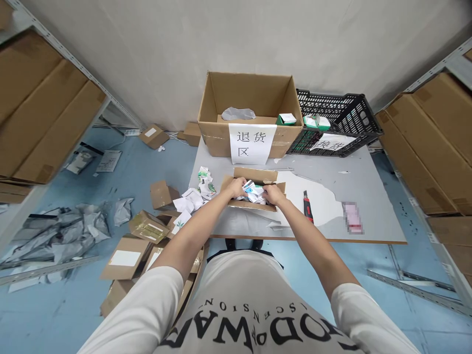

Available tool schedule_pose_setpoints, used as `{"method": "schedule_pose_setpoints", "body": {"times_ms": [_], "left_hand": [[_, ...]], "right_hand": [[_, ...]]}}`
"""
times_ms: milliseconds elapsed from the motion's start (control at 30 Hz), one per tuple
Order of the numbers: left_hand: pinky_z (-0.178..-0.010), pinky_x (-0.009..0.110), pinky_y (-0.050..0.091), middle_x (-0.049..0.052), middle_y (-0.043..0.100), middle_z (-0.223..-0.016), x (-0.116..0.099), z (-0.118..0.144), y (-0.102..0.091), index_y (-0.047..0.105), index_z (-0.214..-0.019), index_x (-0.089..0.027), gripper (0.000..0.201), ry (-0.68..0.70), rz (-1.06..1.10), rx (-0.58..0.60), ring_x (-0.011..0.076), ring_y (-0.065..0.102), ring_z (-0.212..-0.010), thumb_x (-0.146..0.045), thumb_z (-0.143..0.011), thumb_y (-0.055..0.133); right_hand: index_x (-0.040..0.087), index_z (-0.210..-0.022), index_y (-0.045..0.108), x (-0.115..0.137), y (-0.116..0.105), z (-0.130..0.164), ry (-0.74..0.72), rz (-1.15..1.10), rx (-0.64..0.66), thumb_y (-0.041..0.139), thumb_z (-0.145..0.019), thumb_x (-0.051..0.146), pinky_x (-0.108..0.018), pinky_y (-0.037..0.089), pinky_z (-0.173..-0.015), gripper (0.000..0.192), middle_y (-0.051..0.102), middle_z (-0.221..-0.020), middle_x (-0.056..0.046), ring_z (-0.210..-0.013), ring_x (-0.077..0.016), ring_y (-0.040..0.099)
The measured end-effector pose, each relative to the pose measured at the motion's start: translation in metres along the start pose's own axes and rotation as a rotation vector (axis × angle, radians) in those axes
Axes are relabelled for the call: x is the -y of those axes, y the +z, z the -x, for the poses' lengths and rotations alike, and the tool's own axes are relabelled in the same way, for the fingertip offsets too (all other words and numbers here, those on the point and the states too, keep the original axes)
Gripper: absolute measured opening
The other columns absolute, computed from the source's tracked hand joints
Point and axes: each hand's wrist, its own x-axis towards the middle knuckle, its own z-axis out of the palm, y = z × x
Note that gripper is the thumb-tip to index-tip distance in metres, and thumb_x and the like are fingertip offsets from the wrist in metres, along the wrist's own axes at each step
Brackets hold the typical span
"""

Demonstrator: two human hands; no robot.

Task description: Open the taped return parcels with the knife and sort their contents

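step: I judge I'm emptying the small open carton (254,189) at the counter's (368,216) near edge | my left hand (236,187) and right hand (273,193) both closed on its crumpled packets (254,192) | next: lift them clear without spilling

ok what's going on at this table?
A person stands at a grey table with both hands inside a small open cardboard box. The left hand and right hand are gripping crumpled white paper and packets in it. A red utility knife lies untouched just right of the box. Behind it stand a larger labelled carton and a black crate. Opened boxes and grey mailer bags litter the floor on the left.
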Motion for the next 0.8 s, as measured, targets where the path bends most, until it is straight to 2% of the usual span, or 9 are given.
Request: {"method": "schedule_pose_setpoints", "body": {"times_ms": [167, 300, 433, 533, 600, 700, 800], "left_hand": [[-0.076, 0.024, 0.045, 0.001, 0.069, -0.093, -0.002, 0.003, -0.005, 0.065, -0.087, -0.022, 0.035, 0.062, 0.009, 0.031, 0.0210, 0.061, -0.091, -0.028, -0.056, 0.079], [-0.071, 0.024, 0.044, -0.001, 0.067, -0.082, -0.005, 0.003, -0.016, 0.066, -0.080, -0.019, 0.032, 0.099, 0.050, 0.006, 0.0193, 0.060, -0.081, -0.029, -0.053, 0.079], [-0.064, 0.023, 0.042, -0.004, 0.062, -0.071, -0.009, -0.002, -0.039, 0.066, -0.077, -0.016, 0.034, 0.087, 0.147, -0.034, 0.0153, 0.055, -0.069, -0.028, -0.048, 0.081], [-0.060, 0.023, 0.040, -0.005, 0.057, -0.064, -0.006, -0.004, -0.069, 0.065, -0.073, -0.014, 0.035, 0.116, 0.244, -0.050, 0.0127, 0.051, -0.063, -0.028, -0.046, 0.081], [-0.058, 0.022, 0.039, -0.006, 0.056, -0.062, 0.001, -0.002, -0.094, 0.064, -0.073, -0.013, 0.037, 0.117, 0.299, -0.072, 0.0115, 0.050, -0.061, -0.028, -0.044, 0.082], [-0.056, 0.021, 0.037, -0.005, 0.056, -0.064, 0.021, 0.015, -0.128, 0.063, -0.073, -0.012, 0.041, 0.062, 0.348, -0.149, 0.0098, 0.049, -0.059, -0.028, -0.041, 0.083], [-0.053, 0.020, 0.035, -0.005, 0.057, -0.063, 0.054, 0.048, -0.148, 0.062, -0.073, -0.012, 0.040, -0.043, 0.410, -0.241, 0.0086, 0.048, -0.056, -0.029, -0.043, 0.082]], "right_hand": [[0.019, -0.092, 0.069, 0.002, -0.007, 0.002, -0.036, 0.026, -0.008, 0.055, -0.083, 0.021, -0.026, 0.041, -0.076, 0.017, 0.069, -0.098, -0.010, -0.096, -0.0234, 0.061], [0.017, -0.089, 0.070, 0.006, -0.023, -0.001, -0.063, 0.053, -0.025, 0.056, -0.082, 0.019, -0.025, 0.040, -0.074, 0.016, 0.069, -0.098, -0.010, -0.094, -0.0221, 0.061], [0.016, -0.086, 0.071, 0.012, -0.056, -0.011, -0.102, 0.082, -0.028, 0.059, -0.079, 0.017, -0.024, 0.039, -0.070, 0.014, 0.070, -0.091, -0.008, -0.087, -0.0196, 0.061], [0.015, -0.085, 0.071, 0.024, -0.092, -0.023, -0.145, 0.124, -0.046, 0.062, -0.077, 0.019, -0.023, 0.038, -0.067, 0.013, 0.070, -0.083, -0.006, -0.080, -0.0178, 0.060], [0.015, -0.085, 0.071, 0.040, -0.116, -0.031, -0.206, 0.163, -0.076, 0.064, -0.075, 0.020, -0.022, 0.037, -0.066, 0.013, 0.070, -0.080, -0.005, -0.078, -0.0169, 0.060], [0.015, -0.085, 0.072, 0.077, -0.144, -0.049, -0.339, 0.226, -0.118, 0.066, -0.074, 0.019, -0.022, 0.038, -0.067, 0.013, 0.069, -0.080, -0.004, -0.078, -0.0168, 0.060], [0.014, -0.085, 0.072, 0.127, -0.152, -0.073, -0.489, 0.279, -0.101, 0.067, -0.072, 0.016, -0.024, 0.040, -0.072, 0.013, 0.070, -0.080, -0.005, -0.080, -0.0176, 0.061]]}}
